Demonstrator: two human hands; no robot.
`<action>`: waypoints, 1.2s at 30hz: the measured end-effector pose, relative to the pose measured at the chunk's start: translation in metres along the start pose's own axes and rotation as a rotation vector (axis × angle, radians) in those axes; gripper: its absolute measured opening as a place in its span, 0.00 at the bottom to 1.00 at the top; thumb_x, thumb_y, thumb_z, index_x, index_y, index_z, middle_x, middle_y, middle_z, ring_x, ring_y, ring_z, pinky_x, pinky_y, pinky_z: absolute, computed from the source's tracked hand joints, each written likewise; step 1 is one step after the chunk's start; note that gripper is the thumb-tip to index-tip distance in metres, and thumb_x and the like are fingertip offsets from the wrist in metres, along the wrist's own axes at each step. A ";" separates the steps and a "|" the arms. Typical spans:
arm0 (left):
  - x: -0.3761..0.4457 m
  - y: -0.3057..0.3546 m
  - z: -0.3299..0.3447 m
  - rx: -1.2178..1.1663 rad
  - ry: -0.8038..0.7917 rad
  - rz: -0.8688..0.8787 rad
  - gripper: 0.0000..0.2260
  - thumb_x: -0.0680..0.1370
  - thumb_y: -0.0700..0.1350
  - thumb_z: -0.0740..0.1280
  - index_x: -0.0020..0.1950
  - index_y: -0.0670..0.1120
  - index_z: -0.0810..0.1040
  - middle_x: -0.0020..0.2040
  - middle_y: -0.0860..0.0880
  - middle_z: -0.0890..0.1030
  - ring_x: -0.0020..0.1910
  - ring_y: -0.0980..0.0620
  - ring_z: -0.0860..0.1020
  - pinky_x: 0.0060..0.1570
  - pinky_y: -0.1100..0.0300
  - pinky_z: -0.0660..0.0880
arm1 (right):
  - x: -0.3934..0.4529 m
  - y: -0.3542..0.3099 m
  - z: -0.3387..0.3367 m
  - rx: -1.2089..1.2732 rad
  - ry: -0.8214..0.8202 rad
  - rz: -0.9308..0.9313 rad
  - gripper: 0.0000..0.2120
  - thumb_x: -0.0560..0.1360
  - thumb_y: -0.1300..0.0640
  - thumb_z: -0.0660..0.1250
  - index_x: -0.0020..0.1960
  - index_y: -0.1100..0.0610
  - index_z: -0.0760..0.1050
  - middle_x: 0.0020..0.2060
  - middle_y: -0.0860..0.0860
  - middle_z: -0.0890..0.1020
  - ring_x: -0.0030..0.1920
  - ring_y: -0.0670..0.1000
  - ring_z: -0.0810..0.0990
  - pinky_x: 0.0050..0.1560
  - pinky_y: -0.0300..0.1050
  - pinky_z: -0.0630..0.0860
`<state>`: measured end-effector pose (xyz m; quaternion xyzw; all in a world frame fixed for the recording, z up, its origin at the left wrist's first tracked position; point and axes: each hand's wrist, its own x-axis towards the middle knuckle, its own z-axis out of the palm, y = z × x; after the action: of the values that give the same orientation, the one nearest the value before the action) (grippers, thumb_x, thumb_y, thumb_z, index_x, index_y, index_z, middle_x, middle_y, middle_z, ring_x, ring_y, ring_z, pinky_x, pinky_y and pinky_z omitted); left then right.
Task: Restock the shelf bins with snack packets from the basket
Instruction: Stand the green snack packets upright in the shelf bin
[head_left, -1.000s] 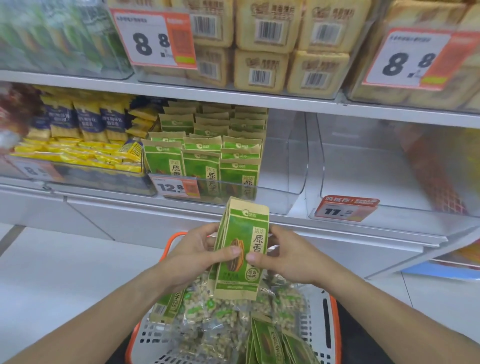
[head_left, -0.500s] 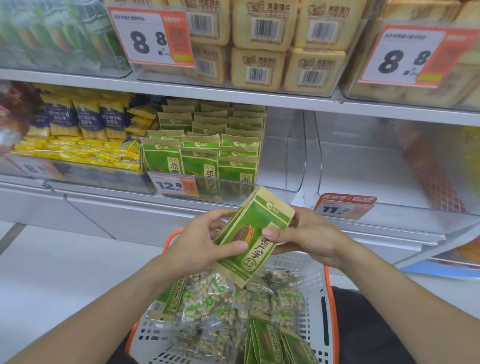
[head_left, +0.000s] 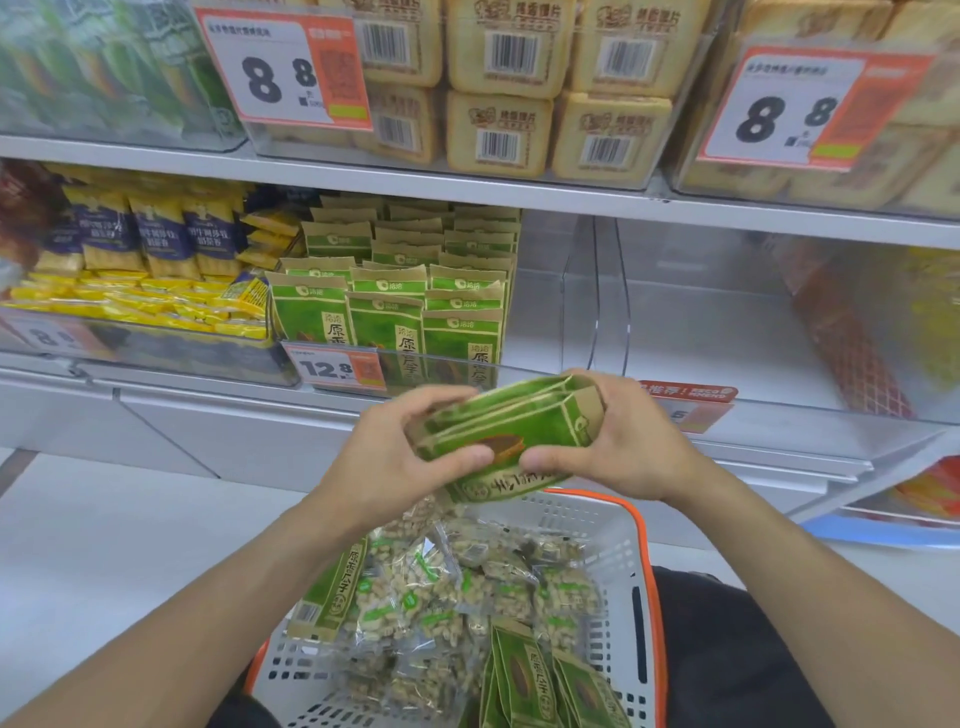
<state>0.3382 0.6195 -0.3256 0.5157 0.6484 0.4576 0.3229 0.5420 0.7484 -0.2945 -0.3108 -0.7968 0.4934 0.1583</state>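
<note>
Holding a small stack of green packets (head_left: 506, 428) sideways above the basket (head_left: 618, 525), the left hand (head_left: 395, 457) and the right hand (head_left: 623, 441) each clamp one end, thumbs on top. The matching bin (head_left: 540, 332) on the middle shelf has free space along its right wall. The stack looks loosely squared, so a packet could slip out on the lift, or its edges could catch the bin's clear front lip and fan apart.

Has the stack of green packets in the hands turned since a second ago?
Yes. The green packets have tipped from upright to nearly flat, tops toward the right, and risen closer to the 12.8 price tag.
</note>
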 end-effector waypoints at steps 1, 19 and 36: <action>0.002 0.002 0.000 0.025 0.069 0.052 0.24 0.70 0.55 0.77 0.64 0.58 0.76 0.56 0.60 0.81 0.56 0.59 0.80 0.55 0.57 0.80 | 0.000 -0.001 -0.005 0.014 0.067 -0.018 0.24 0.60 0.53 0.83 0.52 0.51 0.78 0.42 0.43 0.87 0.42 0.43 0.86 0.44 0.40 0.82; 0.058 -0.024 0.010 0.852 0.298 0.356 0.37 0.73 0.43 0.69 0.80 0.49 0.57 0.81 0.47 0.52 0.80 0.46 0.44 0.76 0.41 0.52 | 0.023 0.010 -0.018 -0.696 0.857 -0.447 0.22 0.68 0.52 0.80 0.60 0.56 0.82 0.53 0.49 0.85 0.53 0.51 0.84 0.54 0.46 0.79; 0.052 -0.025 0.005 0.903 0.462 0.377 0.35 0.71 0.40 0.68 0.78 0.47 0.64 0.80 0.38 0.51 0.80 0.40 0.47 0.76 0.39 0.49 | 0.078 -0.004 -0.001 -0.828 0.597 -0.059 0.19 0.67 0.52 0.78 0.57 0.50 0.81 0.48 0.51 0.86 0.50 0.57 0.81 0.50 0.51 0.76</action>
<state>0.3195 0.6700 -0.3479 0.5967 0.7308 0.2847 -0.1697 0.4820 0.7987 -0.2950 -0.4520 -0.8540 0.0213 0.2565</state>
